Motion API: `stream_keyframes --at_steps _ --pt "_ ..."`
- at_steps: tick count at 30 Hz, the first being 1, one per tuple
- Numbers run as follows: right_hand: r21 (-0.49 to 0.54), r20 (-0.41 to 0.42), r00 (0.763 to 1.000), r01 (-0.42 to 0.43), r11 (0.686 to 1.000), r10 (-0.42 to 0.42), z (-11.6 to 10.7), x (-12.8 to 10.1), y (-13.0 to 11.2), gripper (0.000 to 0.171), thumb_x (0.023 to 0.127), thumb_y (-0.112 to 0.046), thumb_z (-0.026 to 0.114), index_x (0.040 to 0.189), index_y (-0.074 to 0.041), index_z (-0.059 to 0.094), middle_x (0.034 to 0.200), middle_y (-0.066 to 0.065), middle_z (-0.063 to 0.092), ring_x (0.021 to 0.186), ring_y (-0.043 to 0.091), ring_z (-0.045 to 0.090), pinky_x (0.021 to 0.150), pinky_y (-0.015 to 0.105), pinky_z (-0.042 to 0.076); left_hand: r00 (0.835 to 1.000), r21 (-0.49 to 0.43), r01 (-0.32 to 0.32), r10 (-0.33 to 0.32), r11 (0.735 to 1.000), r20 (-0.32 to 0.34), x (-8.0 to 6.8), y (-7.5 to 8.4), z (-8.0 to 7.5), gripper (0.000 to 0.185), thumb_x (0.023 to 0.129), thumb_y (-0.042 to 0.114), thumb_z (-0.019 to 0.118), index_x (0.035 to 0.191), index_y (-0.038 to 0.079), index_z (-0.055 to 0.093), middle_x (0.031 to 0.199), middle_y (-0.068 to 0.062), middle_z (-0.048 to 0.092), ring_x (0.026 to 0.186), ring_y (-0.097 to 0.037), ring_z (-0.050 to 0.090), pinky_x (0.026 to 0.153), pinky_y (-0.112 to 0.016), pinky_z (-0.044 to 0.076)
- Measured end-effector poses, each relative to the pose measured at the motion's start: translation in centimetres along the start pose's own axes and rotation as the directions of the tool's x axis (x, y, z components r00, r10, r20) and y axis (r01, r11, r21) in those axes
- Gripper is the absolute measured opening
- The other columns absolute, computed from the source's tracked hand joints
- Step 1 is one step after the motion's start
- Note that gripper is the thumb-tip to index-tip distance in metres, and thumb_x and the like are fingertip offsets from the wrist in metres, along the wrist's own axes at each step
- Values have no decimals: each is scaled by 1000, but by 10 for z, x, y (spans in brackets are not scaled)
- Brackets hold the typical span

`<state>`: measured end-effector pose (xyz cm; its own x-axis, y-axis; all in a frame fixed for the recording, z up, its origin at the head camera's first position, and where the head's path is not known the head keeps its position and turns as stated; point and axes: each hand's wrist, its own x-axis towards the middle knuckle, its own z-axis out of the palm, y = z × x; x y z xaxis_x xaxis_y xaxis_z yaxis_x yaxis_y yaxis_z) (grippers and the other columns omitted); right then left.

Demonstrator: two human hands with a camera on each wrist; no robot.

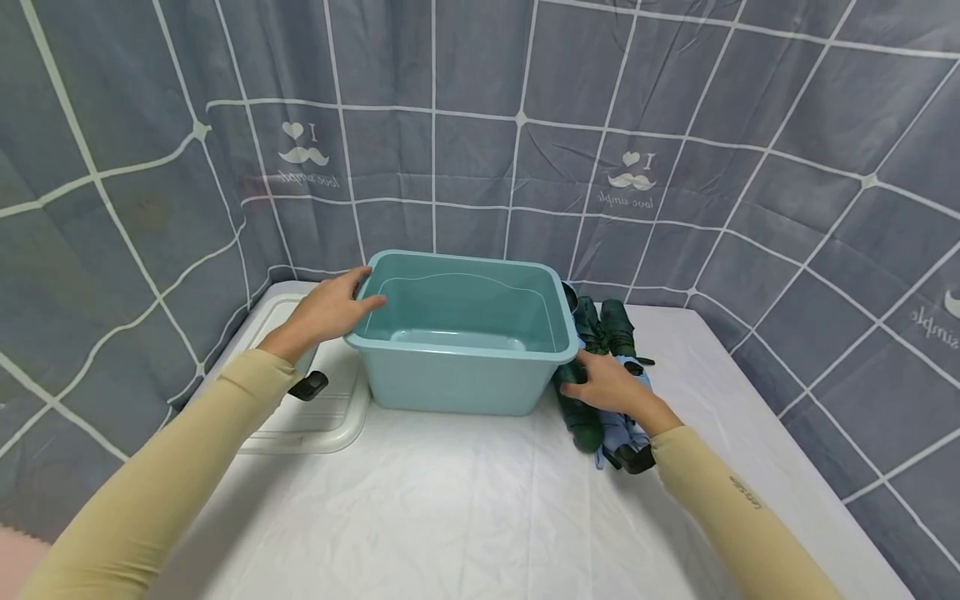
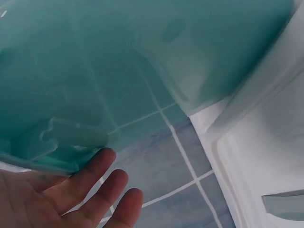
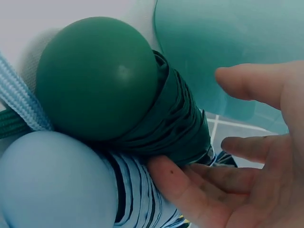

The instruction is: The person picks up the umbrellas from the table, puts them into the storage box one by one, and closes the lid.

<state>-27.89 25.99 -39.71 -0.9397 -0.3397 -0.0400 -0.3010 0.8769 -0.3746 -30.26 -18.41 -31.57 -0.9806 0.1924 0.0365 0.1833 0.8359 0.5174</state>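
Observation:
A teal plastic storage bin (image 1: 450,379) stands on the white table, with no contents visible inside. My left hand (image 1: 330,308) is at its left rim, the thumb over the edge; in the left wrist view the other fingers (image 2: 97,164) extend loosely beside the bin wall. Along the bin's right side lie several folded umbrellas, including a dark green umbrella (image 1: 581,421) and a light blue umbrella (image 1: 618,429). Over them is my right hand (image 1: 607,383), thumb apart. In the right wrist view one fingertip touches between the green umbrella (image 3: 97,78) and blue umbrella (image 3: 57,180).
A whitish lid (image 1: 322,425) lies flat left of the bin, partly under my left arm. Grey curtains (image 1: 480,158) with white grid lines hang behind the table and at both sides. White cloth (image 1: 450,508) covers the tabletop.

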Motion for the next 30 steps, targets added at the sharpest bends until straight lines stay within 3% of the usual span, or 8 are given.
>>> stream_keyframes --at_steps 4,14,20,24,30 --pt "-26 31 999 -8 1000 8 3 6 -2 67 90 -32 73 146 -5 48 117 18 72 106 33 68 95 58 51 999 -31 36 -36 999 -6 0 -2 4 77 102 51 48 163 16 18 161 -23 33 143 -47 37 111 -65 33" --pt "-136 66 996 -57 989 67 9 12 -9 69 84 -30 81 141 -3 52 124 19 69 114 37 65 96 57 51 999 -36 49 -50 998 -17 0 -1 9 72 102 37 48 163 16 17 158 -26 36 139 -47 42 109 -64 36" --pt "-190 76 988 -119 975 136 8 12 -17 68 84 -32 82 139 -3 55 121 18 70 114 38 65 103 67 42 998 -19 66 -67 998 -15 -2 0 8 71 102 36 47 164 17 17 157 -26 37 138 -47 44 106 -63 38" --pt "-227 82 981 -153 962 175 6 11 -23 68 83 -35 82 137 -4 56 122 18 69 112 39 66 97 66 47 997 -8 74 -74 997 -17 -4 1 8 71 102 36 46 163 17 17 158 -25 38 137 -46 46 106 -63 39" --pt "-200 82 983 -147 969 166 6 11 -25 67 81 -33 84 135 -2 57 120 19 70 105 35 68 88 57 54 997 -11 72 -72 997 -23 -4 1 8 71 102 35 46 163 17 17 158 -25 37 138 -46 45 106 -62 39"
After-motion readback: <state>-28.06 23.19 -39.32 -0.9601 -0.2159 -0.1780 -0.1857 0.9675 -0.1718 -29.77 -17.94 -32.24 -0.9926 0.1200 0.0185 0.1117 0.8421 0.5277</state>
